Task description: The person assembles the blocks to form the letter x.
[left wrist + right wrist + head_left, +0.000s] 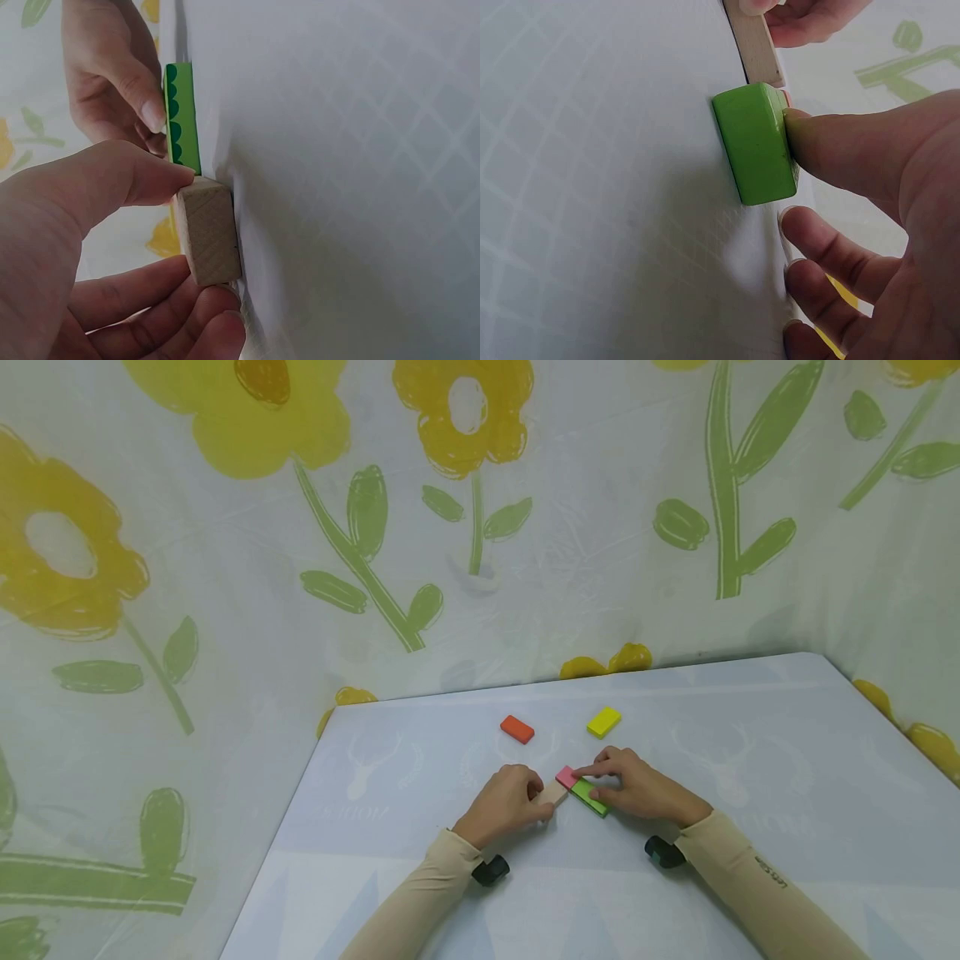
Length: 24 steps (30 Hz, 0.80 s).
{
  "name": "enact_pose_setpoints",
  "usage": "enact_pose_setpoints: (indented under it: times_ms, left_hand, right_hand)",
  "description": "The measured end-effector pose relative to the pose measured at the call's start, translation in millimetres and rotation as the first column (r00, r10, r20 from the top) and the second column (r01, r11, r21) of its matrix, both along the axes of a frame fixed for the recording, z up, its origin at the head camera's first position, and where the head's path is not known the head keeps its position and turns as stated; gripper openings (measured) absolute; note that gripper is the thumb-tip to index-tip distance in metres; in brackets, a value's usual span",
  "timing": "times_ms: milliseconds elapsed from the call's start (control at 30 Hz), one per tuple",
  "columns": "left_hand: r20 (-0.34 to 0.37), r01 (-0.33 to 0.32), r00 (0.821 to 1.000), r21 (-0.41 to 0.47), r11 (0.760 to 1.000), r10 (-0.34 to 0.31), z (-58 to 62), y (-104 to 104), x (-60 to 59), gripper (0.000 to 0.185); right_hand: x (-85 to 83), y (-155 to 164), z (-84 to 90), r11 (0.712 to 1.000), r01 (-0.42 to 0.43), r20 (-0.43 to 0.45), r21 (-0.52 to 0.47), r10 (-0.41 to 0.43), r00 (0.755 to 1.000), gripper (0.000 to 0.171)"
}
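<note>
My left hand (506,806) pinches a plain wooden block (208,232), thumb on one side and fingers on the other. In the head view, the block's far end meets a small pink block (566,777). A green block (591,798) lies beside the pink one, at an angle to the wooden block; its long side carries dark green scallops in the left wrist view. My right hand (633,785) reaches in from the right, its index finger extended onto the pink block. The right thumb rests on the green block, while its other fingers stay apart from it.
Farther back on the pale patterned table (360,827) lie an orange-red block (517,729) and a yellow block (603,722). A flower-printed cloth (570,560) hangs behind the table's back edge. Black wrist cameras sit below both cuffs.
</note>
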State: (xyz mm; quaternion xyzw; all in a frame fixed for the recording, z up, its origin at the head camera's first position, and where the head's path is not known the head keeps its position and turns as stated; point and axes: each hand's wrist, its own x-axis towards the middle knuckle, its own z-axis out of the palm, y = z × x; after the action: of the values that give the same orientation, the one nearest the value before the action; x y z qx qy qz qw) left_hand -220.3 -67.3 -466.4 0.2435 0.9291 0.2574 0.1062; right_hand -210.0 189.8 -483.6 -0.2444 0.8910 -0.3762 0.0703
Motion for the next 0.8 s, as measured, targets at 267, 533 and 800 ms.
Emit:
enact_pose_setpoints:
  times_ms: [267,533,800]
  left_hand:
    - [-0.002,0.000,1.000,0.005,1.000,0.000,0.4,0.6,-0.3,0.021]
    - [-0.011,0.001,1.000,-0.009,1.000,-0.001,-0.2,1.0,-0.4,0.022]
    - [-0.001,-0.007,1.000,-0.001,1.000,0.007,0.4,2.0,0.1,0.022]
  right_hand:
    - [0.0,-3.1,2.4,0.998,0.041,0.040,0.044,-0.043,0.998,0.037]
    - [-0.9,-3.0,1.4,0.998,0.041,0.051,0.046,-0.044,0.998,0.037]
    - [-1.6,0.9,-1.8,1.000,0.003,-0.004,0.015,-0.003,1.000,0.037]
